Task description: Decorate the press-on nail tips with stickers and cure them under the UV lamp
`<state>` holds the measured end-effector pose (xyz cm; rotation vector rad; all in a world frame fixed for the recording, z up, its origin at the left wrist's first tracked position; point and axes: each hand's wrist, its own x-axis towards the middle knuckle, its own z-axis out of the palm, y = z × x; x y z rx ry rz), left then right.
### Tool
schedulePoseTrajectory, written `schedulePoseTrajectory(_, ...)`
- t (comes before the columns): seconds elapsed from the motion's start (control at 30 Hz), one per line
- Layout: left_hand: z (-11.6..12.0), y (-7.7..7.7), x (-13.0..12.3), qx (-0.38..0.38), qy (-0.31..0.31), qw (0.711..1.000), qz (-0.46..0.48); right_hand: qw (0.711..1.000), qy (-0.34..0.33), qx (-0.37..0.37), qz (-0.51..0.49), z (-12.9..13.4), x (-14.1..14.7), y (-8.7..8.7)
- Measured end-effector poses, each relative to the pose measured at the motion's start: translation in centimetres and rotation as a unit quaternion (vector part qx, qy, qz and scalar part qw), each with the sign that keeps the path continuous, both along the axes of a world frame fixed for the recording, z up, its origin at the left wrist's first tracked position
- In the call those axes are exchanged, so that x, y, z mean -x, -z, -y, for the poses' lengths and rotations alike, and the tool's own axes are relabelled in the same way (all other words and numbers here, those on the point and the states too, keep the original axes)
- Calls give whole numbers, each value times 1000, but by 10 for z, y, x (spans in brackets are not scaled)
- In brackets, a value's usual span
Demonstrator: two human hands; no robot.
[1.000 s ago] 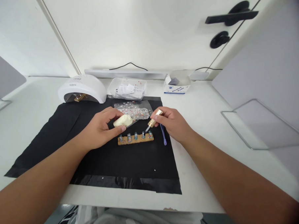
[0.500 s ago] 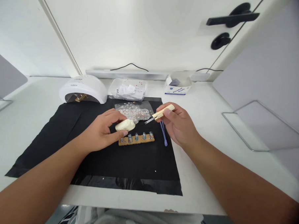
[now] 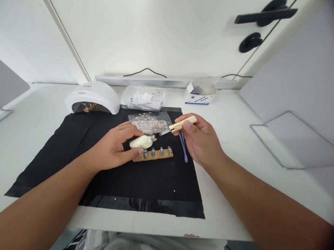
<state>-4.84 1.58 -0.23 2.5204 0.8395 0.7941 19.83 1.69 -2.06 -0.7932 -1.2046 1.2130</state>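
My left hand [image 3: 116, 146] grips a cream nail polish bottle [image 3: 141, 142], tilted with its neck toward the right. In my right hand [image 3: 201, 139] is a gold-capped polish brush [image 3: 183, 124], held between thumb and fingers. Its dark tip meets the bottle's mouth; how far inside it reaches I cannot tell. Just below the bottle lies a tan strip [image 3: 157, 157] bearing several small decorated nail tips [image 3: 161, 151], the leftmost partly hidden by my left thumb. Behind the bottle is a clear sheet of nail stickers [image 3: 150, 123]. A purple tweezer-like tool [image 3: 183, 148] rests beside my right hand.
A black mat [image 3: 142, 186] covers the middle of the white table [image 3: 224, 201]. Along the back stand a white nail lamp [image 3: 93, 97] with a strip inside, a clear tray [image 3: 124, 99] of packets, and an alcohol pads box [image 3: 200, 96]. Metal wire stands flank both sides.
The brush has come down and left to the bottle's mouth; before, its tip was apart from it. Both hands keep their grips. The whole view has shifted slightly.
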Motion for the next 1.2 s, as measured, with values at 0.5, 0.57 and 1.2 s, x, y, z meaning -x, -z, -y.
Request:
schedulePoseTrajectory(0.5, 1, 0, 0, 7, -12, 1000, -7, 996, -23, -25, 79, 2, 0, 5)
schedulePoseTrajectory(0.57, 1, -1, -1, 8, -10, 1000, -11, 991, -25, -28, 131, 4, 1, 5)
schedulePoseTrajectory(1.2, -17, 11, 11, 88, -117, 989, 31, 986, 37, -9, 160, -7, -6, 5)
